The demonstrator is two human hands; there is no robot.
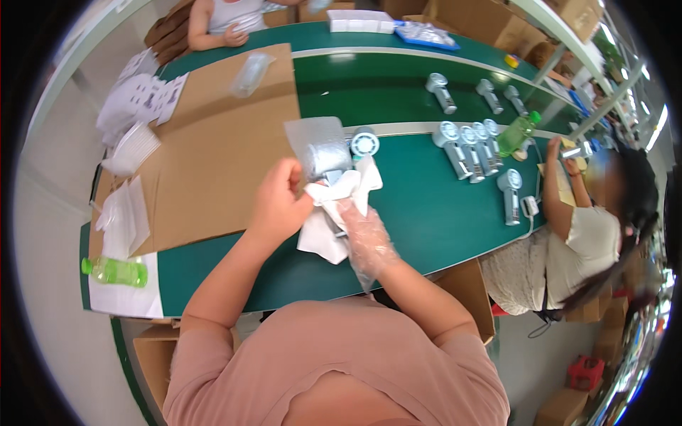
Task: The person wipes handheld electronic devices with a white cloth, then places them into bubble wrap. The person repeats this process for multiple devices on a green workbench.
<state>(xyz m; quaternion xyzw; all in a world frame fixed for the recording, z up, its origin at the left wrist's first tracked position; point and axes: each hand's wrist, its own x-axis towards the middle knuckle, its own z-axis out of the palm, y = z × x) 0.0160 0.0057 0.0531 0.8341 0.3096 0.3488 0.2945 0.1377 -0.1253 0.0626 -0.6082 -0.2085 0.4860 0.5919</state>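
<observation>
My right hand (369, 241), in a clear plastic glove, is closed round a crumpled white cloth (348, 188). A grey-blue piece (331, 177) shows beside the cloth, and a grey edge shows lower down; most of what the cloth covers is hidden. My bare left hand (280, 202) is curled at the cloth's left edge and seems to pinch it; its fingertips are partly hidden. Just beyond the hands lies a translucent bubble-wrap pouch (315, 140). A handheld fan (365, 142) stands right of the pouch, its round head facing up.
Cardboard (213, 156) covers the left of the green table (405, 213). Several handheld fans (469, 149) lie at right near a green bottle (518, 133). Another green bottle (117, 272) lies front left. A co-worker (590, 234) sits at right, another person (231, 21) across.
</observation>
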